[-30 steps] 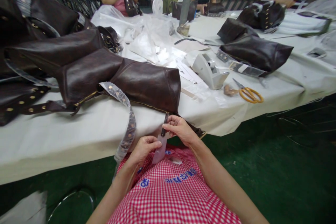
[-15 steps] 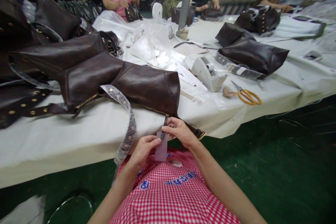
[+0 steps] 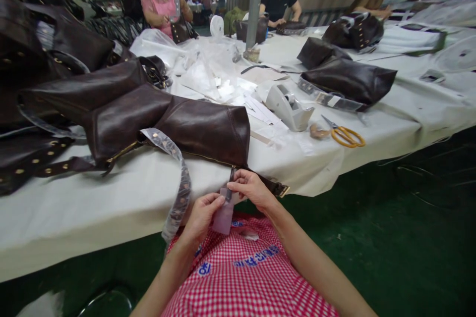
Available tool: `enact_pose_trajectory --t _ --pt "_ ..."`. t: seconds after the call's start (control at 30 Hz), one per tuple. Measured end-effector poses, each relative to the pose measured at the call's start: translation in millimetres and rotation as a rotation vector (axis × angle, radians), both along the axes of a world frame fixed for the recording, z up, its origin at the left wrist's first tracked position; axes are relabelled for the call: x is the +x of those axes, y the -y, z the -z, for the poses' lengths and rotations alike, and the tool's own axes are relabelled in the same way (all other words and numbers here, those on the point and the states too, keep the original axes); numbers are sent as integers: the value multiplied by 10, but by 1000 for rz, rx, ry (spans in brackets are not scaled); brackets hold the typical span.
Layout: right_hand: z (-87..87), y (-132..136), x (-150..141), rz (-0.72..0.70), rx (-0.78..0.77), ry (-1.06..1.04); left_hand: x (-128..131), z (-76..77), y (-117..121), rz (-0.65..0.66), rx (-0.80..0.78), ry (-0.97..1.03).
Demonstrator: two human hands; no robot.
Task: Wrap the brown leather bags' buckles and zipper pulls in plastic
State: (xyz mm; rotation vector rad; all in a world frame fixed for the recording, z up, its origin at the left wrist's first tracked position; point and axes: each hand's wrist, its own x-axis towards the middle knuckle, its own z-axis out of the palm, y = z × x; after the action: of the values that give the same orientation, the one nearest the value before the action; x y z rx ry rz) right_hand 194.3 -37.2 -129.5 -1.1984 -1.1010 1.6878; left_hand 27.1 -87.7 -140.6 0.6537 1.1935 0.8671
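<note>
A dark brown leather handbag [image 3: 208, 131] lies on its side at the table's front edge, its gold zipper facing me. From the zipper's end hangs a dark leather zipper pull [image 3: 232, 176]. My right hand [image 3: 250, 189] pinches this pull between thumb and fingers. Just below and to the left, my left hand [image 3: 205, 214] pinches a small translucent plastic sleeve [image 3: 223, 220], which surrounds or overlaps the pull's lower end; I cannot tell which. A plastic-wrapped strap [image 3: 178, 193] with studs droops over the edge left of my left hand. A buckled strap end [image 3: 278, 188] lies beyond my right hand.
Orange-handled scissors [image 3: 347, 136] and a tape dispenser [image 3: 289, 108] sit to the right. Another brown bag [image 3: 349, 79] lies behind them, and more bags [image 3: 70, 34] are piled at left. A metal post [image 3: 256, 5] rises mid-table. Co-workers handle bags across the table.
The camera view has shifted slightly. The plastic sleeve's lower end has swung a little left. Both hands keep their pinches. Across the table, the person in pink has raised a strap.
</note>
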Motion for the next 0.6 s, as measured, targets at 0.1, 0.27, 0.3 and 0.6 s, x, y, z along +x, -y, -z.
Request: enact_pose_trajectory --t 0.1,0.27,0.3,0.6 --pt "8 7 5 -5 -6 1 43 -26 7 5 -10 29" --pt "57 17 6 -33 26 27 104 -36 -13 -5 -15 -11" --pt "49 20 19 -40 53 67 109 -31 -24 -12 -10 -14" --pt "-301 -15 236 125 739 937 120 -94 -139 -14 -77 96"
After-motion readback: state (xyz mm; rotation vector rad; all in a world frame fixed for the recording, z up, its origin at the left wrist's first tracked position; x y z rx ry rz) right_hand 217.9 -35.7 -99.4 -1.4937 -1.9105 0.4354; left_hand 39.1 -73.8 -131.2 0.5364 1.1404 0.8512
